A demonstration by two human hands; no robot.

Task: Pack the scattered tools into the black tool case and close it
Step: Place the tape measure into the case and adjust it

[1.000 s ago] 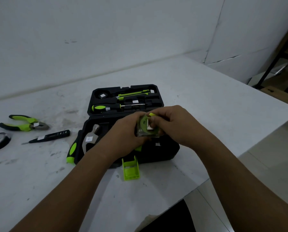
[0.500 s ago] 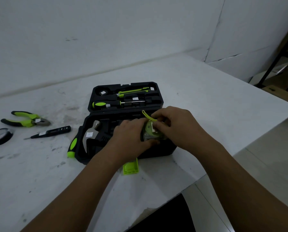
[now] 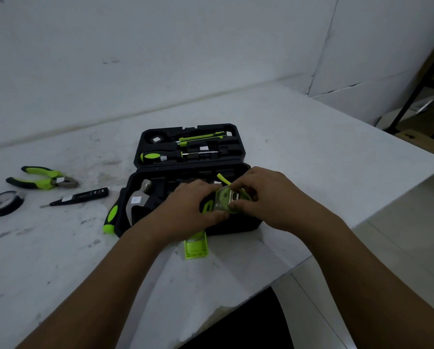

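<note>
- Gripping w/ both hands: our left hand (image 3: 190, 210) and right hand (image 3: 266, 197) are pinching one round, translucent green tape measure (image 3: 226, 200) over the black tool case (image 3: 236, 224), open near the table (image 3: 311, 157) front edge.
- Lying in the case: 1 steel hammer (image 3: 137, 200), 2 screwdrivers (image 3: 180, 154).
- Sitting loose at left w/ open room around: 1 pliers (image 3: 43, 178), 1 slim tester pen (image 3: 81, 197), 1 tape roll (image 3: 4, 203).

Bare workroom, plain white walls (image 3: 185, 59), scuffed white table (image 3: 311, 147), metal shelving (image 3: 417, 91)
</note>
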